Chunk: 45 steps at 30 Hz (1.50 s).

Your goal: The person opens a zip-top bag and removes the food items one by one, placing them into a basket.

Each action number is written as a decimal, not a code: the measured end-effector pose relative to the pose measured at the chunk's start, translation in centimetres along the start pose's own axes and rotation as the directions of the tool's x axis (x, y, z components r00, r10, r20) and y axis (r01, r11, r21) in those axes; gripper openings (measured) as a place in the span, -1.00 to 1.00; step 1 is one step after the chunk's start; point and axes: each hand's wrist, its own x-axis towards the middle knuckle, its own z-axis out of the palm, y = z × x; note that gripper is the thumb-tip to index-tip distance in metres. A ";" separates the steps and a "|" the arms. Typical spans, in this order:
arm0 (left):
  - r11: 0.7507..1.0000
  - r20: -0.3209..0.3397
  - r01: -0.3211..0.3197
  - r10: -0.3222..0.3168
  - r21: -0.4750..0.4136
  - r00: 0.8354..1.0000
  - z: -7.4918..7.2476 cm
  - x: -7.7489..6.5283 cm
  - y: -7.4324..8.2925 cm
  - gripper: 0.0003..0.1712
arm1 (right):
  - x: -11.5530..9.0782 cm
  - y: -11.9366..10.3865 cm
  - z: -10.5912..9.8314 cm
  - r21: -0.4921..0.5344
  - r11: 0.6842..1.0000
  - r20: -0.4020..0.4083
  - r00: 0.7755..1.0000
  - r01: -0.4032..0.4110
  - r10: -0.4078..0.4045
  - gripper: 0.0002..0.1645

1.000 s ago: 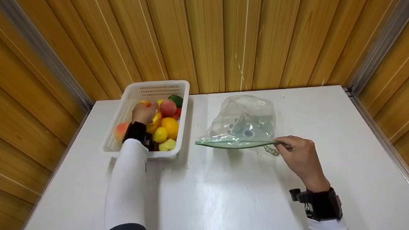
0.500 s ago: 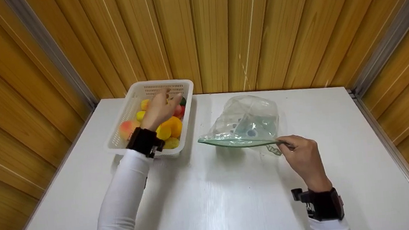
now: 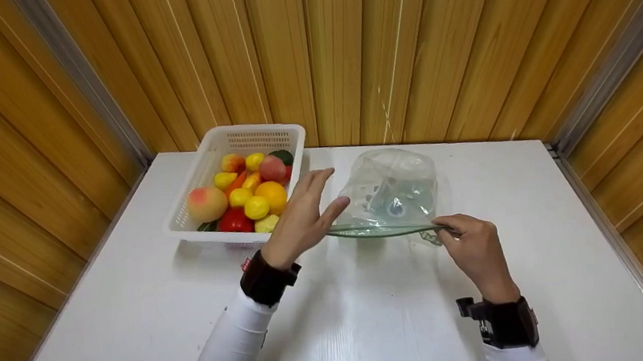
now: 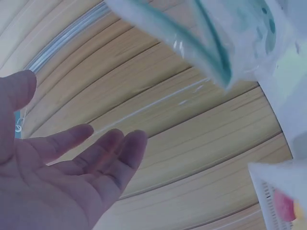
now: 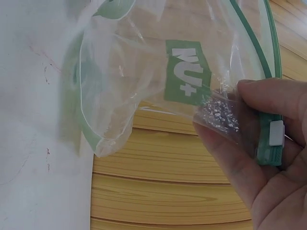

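Observation:
In the head view a clear zip-lock bag (image 3: 389,192) with a green zip edge lies on the white table. My right hand (image 3: 475,251) pinches the zip's right end between thumb and fingers. A white slider (image 5: 277,133) sits on the zip near the palm in the right wrist view, and the bag's mouth stands slightly parted there. My left hand (image 3: 304,220) holds nothing; its fingers are spread, with the thumb apart. It overlaps the left end of the zip in the head view. In the left wrist view a gap separates its fingertips (image 4: 136,141) from the bag's green edge (image 4: 211,52).
A white slotted basket (image 3: 177,225) stands at left, holding several fruits and vegetables: a large peach (image 3: 207,204), an orange (image 3: 271,195), lemons (image 3: 256,207), and a round red one (image 3: 235,221). A wood-patterned wall (image 3: 334,57) rises behind the white table (image 3: 369,327).
My left hand has come out of the basket without any fruit and moved right and nearer, toward the bag's left end. My right hand keeps its pinch on the bag.

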 end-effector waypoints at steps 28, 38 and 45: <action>0.966 0.000 0.081 -0.084 0.246 0.996 6.8 -2.3 0.1 -0.03 | 2.7 5.2 3.5 -0.146 0.980 -0.062 0.988 0.133 -0.143 -0.73; 0.903 -0.001 0.040 -0.044 0.428 0.999 7.0 -2.5 -0.5 -0.06 | 1.5 4.0 1.1 -0.119 0.989 0.148 0.987 0.083 -0.066 -0.29; 0.876 -0.020 0.018 -0.010 0.483 1.000 6.6 -3.1 0.2 -0.17 | 0.6 1.0 0.1 -0.143 0.984 0.072 0.992 0.109 -0.100 -0.39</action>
